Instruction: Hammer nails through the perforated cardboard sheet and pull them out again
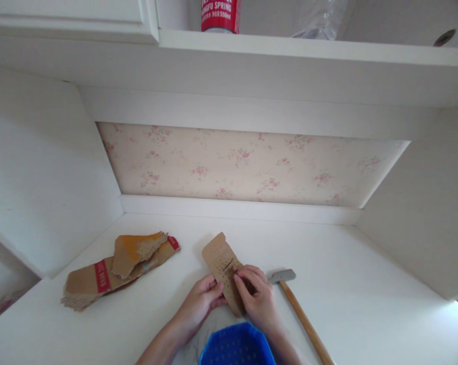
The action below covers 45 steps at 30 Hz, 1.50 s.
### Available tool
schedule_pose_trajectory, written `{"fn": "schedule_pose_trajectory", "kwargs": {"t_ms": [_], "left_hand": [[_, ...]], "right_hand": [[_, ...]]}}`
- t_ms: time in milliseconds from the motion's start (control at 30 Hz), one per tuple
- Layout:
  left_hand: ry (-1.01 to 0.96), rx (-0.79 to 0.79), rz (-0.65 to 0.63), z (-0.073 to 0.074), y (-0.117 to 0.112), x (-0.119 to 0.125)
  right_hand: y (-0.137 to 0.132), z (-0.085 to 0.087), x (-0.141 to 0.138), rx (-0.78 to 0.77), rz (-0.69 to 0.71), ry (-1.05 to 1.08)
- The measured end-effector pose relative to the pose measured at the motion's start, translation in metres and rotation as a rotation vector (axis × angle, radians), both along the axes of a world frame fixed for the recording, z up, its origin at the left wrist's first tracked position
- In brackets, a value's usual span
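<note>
A brown piece of cardboard [216, 253] is held up tilted over the white tabletop, dotted with small dark holes or specks and a few dark thin marks. My left hand [202, 301] grips its left edge, thumb on the front. At its right side is my right hand [256, 291], thumb and index finger pinched together against the surface; whatever sits between those fingertips is too small to make out. Just below both hands stands a blue plastic basket [236, 332] with a perforated inside. To the right lies a hammer [301, 309] with a grey head and wooden handle.
Torn cardboard pieces [86, 279] with red tape lie on the left of the white tabletop [168, 324]. White side panels flank it, and a shelf [289, 50] overhangs, bearing a red-labelled can or bottle [221, 15] and a clear plastic item [322, 20].
</note>
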<state>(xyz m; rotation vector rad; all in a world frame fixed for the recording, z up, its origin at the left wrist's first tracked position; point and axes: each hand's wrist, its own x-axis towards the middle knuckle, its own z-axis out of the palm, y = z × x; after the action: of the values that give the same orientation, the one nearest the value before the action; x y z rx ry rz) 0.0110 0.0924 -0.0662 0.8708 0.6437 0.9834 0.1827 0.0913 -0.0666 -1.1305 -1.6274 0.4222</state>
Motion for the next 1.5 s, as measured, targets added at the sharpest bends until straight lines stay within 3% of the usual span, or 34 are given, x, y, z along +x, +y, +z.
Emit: {"fn": "schedule_pose_trajectory", "kwargs": {"t_ms": [300, 867, 1233, 1500], "left_hand": [[0.012, -0.024, 0.016, 0.002, -0.002, -0.001], [-0.021, -0.01, -0.014, 0.007, -0.001, 0.0], [-0.036, -0.026, 0.021, 0.011, -0.005, 0.001], [-0.021, -0.011, -0.004, 0.007, -0.003, 0.0]], "right_hand": [[0.005, -0.005, 0.003, 0.161, 0.043, -0.165], [0.002, 0.007, 0.004, 0.019, 0.057, -0.241], [0.001, 0.007, 0.001, 0.061, 0.11, -0.157], [-0.001, 0.004, 0.004, 0.125, 0.025, -0.197]]}}
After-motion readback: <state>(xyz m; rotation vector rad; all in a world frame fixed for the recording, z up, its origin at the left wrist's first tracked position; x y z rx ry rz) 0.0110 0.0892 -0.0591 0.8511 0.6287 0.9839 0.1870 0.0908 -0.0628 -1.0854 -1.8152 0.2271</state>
